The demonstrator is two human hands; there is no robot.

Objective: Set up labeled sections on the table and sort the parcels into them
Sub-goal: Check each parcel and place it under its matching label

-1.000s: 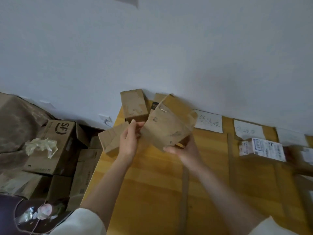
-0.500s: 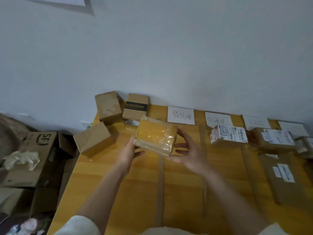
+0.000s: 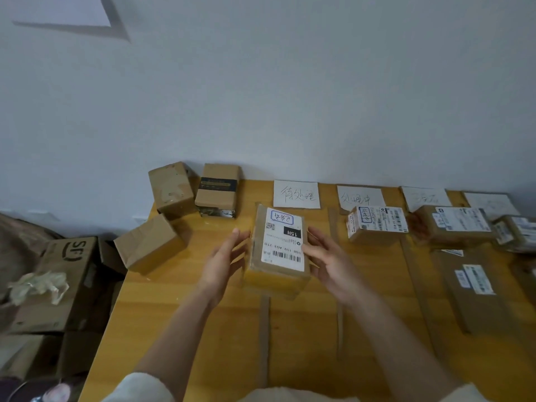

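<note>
**A:** What are you standing over?

**B:** A yellow wooden desk [image 3: 179, 329] set against a pale wall. Brown strips run from its far edge toward me and split it into sections, and a handwritten paper label [image 3: 296, 194] lies at the far edge of each.

**A:** And off the desk?

**B:** Past its left edge there is a stack of big cartons on the floor, one printed SF [image 3: 68, 274], with crumpled plastic on top.

**A:** Which parcels are already down?

**B:** Three plain brown boxes sit at the far left corner; the nearest [image 3: 150, 246] is tilted at the left edge. To the right, a labelled box [image 3: 377, 224] sits in the second section, and more labelled boxes beyond it. A flat brown mailer [image 3: 475, 291] lies nearer me by the right edge.

**A:** Where is the one you are sorting?

**B:** The taped parcel [image 3: 278, 250] is in the first section, just in front of that label, shipping label up. My left hand [image 3: 224, 261] and right hand [image 3: 330, 262] flank it, fingers spread. The right fingers touch its side; I cannot tell whether the left ones press it or whether it rests on the desk.
</note>
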